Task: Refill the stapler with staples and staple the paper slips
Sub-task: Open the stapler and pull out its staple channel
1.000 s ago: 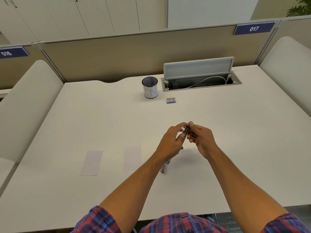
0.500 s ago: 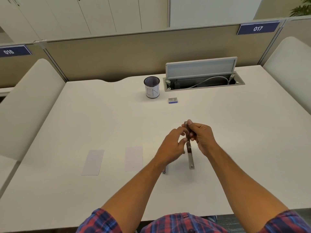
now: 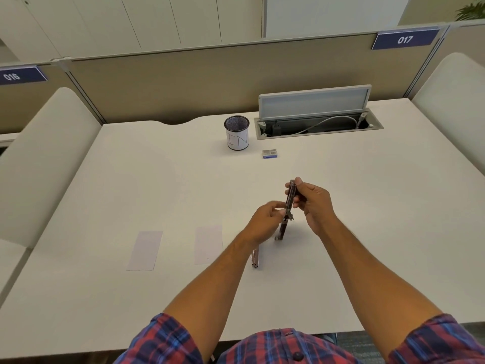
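Centre of frame: right hand (image 3: 313,203) pinches the top end of the slim dark metal stapler (image 3: 287,210), opened out and hanging near-vertical above the white desk (image 3: 367,232), lower end just over the surface. Left hand (image 3: 265,222) has fingertips curled in at the stapler's mid hinge; we cannot tell whether they grip it or only touch. A second thin metal piece (image 3: 255,257) lies on the desk under the left wrist, maybe the staple tray, unclear. Small blue-and-white staple box (image 3: 269,153) sits upper centre, beside the black mesh cup with a white label (image 3: 237,136), well apart from the hands. Two pale rectangular paper slips (image 3: 145,250) (image 3: 208,244) lie lower left, unstapled. We judge the step as opening the stapler for refill; next move calls for reaching to the box for staples, keeping the channel open
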{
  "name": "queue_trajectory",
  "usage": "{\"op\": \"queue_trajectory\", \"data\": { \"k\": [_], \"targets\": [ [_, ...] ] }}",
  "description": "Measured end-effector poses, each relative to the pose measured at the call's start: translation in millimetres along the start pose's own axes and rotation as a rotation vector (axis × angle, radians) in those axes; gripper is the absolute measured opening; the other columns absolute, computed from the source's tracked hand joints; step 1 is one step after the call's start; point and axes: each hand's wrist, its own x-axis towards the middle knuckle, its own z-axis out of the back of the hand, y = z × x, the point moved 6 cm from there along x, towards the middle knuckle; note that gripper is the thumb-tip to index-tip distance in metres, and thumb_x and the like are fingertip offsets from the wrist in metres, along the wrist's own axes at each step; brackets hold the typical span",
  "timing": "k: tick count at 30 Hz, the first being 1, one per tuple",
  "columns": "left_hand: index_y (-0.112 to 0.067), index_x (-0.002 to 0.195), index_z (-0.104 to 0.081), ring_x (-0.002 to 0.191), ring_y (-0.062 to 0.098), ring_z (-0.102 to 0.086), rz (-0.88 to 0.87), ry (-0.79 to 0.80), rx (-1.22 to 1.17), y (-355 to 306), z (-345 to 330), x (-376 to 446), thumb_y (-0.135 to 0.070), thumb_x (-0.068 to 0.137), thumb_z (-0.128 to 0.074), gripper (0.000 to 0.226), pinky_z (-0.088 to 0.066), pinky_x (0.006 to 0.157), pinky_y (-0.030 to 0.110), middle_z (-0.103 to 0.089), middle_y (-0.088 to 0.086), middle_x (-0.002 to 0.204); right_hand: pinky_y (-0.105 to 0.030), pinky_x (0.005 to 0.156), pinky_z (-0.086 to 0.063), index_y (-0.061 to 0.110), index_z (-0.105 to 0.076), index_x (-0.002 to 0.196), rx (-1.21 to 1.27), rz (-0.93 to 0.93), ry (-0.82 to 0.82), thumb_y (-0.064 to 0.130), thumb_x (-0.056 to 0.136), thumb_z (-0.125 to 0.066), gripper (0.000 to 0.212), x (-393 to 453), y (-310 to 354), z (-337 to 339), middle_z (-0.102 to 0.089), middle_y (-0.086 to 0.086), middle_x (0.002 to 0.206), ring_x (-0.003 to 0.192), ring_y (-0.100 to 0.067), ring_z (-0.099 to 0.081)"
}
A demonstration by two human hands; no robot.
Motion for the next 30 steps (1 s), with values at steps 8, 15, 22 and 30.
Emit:
{"op": "queue_trajectory", "data": {
  "k": [8,15,22,30],
  "targets": [
    [-0.012,0.116,-0.071,0.068,0.017,-0.065,0.027,-0.025,-0.031,6,18,7,-0.017,0.101,-0.060,0.020,-0.051,0.064,0.027,-0.068,0.007,0.087,-0.027,0.070,-0.059,0.003,-0.075,0.099,0.073,-0.043,0.109,0.027,0.099,-0.061,0.028,-3,-7,29,-0.074,-0.018,0.096,0.074,-0.019,-0.067],
    [-0.018,0.114,-0.072,0.098,0.023,-0.060,-0.230,-0.047,0.822,-13,15,20,-0.019,0.098,-0.060,0.020,-0.050,0.083,0.039,-0.066,0.004,0.104,-0.022,0.075,-0.049,0.023,-0.080,0.096,-0.748,0.046,0.209,0.006,0.085,-0.079,0.020,-12,-26,60,-0.077,0.005,0.094,0.080,-0.010,-0.066],
    [-0.018,0.113,-0.065,0.096,0.028,-0.061,-0.334,0.001,1.127,-3,0,21,-0.019,0.097,-0.057,0.018,-0.046,0.075,0.039,-0.062,0.003,0.105,-0.035,0.082,-0.052,0.030,-0.075,0.094,-1.258,0.208,0.116,0.014,0.086,-0.071,0.018,-16,-22,50,-0.067,0.014,0.097,0.095,-0.010,-0.061],
    [-0.022,0.099,-0.064,0.086,0.026,-0.059,-0.333,-0.057,1.034,-12,13,25,-0.018,0.097,-0.054,0.012,-0.046,0.071,0.039,-0.062,-0.001,0.093,-0.031,0.071,-0.052,0.021,-0.077,0.098,-1.183,0.544,0.034,0.015,0.083,-0.082,0.017,-19,9,43,-0.067,0.011,0.093,0.086,-0.013,-0.061]
  ]
}}
